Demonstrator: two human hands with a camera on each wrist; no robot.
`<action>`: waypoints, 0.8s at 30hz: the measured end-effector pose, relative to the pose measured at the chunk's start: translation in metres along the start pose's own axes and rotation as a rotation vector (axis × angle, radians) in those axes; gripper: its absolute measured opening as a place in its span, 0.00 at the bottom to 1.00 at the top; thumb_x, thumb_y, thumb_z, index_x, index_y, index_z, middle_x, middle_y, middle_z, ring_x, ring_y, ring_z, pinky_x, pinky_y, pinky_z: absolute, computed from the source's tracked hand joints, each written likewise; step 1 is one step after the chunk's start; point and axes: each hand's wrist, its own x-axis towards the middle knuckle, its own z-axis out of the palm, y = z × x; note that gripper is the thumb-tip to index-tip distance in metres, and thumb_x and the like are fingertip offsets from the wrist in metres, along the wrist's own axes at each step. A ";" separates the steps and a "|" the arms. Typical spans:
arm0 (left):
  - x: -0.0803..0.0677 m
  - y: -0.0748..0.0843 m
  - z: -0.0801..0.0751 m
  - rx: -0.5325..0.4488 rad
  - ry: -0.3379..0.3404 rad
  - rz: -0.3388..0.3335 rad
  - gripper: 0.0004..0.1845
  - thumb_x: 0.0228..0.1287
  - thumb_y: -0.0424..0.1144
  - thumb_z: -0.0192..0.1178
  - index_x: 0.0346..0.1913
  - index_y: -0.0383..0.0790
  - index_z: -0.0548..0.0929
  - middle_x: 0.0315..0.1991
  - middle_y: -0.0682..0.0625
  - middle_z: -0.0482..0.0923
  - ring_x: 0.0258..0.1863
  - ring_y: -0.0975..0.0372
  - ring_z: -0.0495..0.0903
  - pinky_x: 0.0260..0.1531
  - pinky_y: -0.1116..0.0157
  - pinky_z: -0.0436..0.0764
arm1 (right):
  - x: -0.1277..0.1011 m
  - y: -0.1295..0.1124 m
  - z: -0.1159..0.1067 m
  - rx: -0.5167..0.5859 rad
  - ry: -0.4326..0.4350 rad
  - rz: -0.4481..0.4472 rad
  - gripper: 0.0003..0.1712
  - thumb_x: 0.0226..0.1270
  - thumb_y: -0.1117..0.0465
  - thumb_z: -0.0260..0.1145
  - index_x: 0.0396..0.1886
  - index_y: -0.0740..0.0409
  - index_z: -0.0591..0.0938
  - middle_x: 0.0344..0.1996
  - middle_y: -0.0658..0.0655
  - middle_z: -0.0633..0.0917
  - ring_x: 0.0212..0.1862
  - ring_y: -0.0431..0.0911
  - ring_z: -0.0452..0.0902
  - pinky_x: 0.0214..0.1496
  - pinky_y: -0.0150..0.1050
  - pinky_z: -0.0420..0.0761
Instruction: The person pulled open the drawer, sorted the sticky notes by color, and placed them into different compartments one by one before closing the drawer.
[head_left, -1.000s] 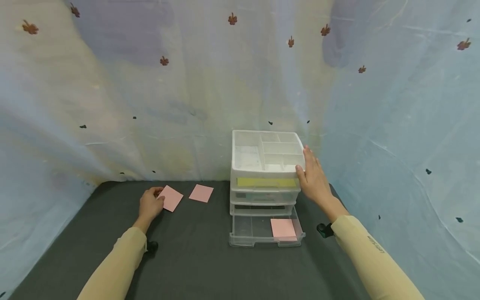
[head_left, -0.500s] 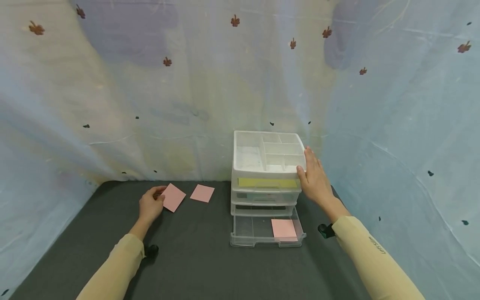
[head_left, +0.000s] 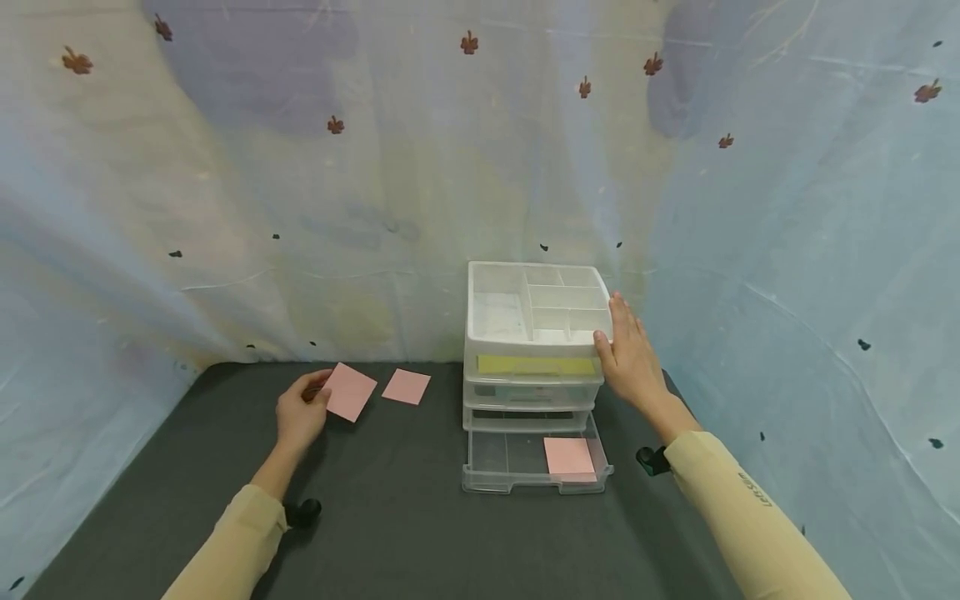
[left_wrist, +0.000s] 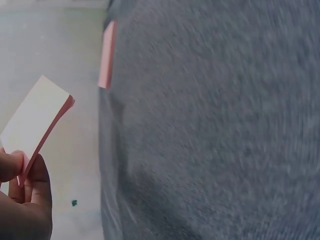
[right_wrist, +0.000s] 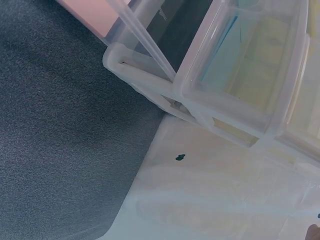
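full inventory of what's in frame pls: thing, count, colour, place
pink pad: 1, pink, pinched in the left hand, lifted off the mat
second pad: 1, pink, flat on the mat, left of the drawer unit
third pad: 1, pink, in the open bottom drawer
drawer unit: 1, clear and white, mat centre, divided tray on top
yellow sheet: 1, yellow, top drawer
mat: 1, dark grey, underneath
curtain: 1, pale with small flowers, behind
left hand: 1, holds pink pad
right hand: 1, flat against the unit's right side
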 end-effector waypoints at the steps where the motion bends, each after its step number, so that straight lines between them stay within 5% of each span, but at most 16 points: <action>1: -0.001 0.002 0.000 -0.007 0.007 -0.004 0.18 0.79 0.30 0.56 0.67 0.38 0.81 0.61 0.38 0.80 0.59 0.48 0.78 0.54 0.57 0.78 | 0.000 0.000 0.000 0.001 0.002 -0.002 0.40 0.86 0.48 0.43 0.84 0.66 0.46 0.84 0.64 0.47 0.82 0.65 0.44 0.83 0.59 0.43; 11: -0.015 0.020 0.004 -0.132 0.042 -0.032 0.17 0.78 0.31 0.57 0.65 0.39 0.82 0.59 0.41 0.80 0.54 0.57 0.76 0.43 0.79 0.74 | 0.000 0.001 0.001 -0.001 0.021 -0.017 0.41 0.87 0.45 0.41 0.84 0.66 0.47 0.84 0.65 0.49 0.82 0.65 0.46 0.82 0.61 0.46; 24: -0.037 0.049 0.026 -0.250 -0.013 0.085 0.16 0.75 0.25 0.59 0.61 0.35 0.83 0.54 0.38 0.81 0.49 0.56 0.78 0.41 0.81 0.77 | 0.000 0.003 0.002 0.006 0.021 -0.021 0.41 0.87 0.45 0.41 0.84 0.67 0.47 0.83 0.66 0.49 0.82 0.64 0.45 0.82 0.61 0.45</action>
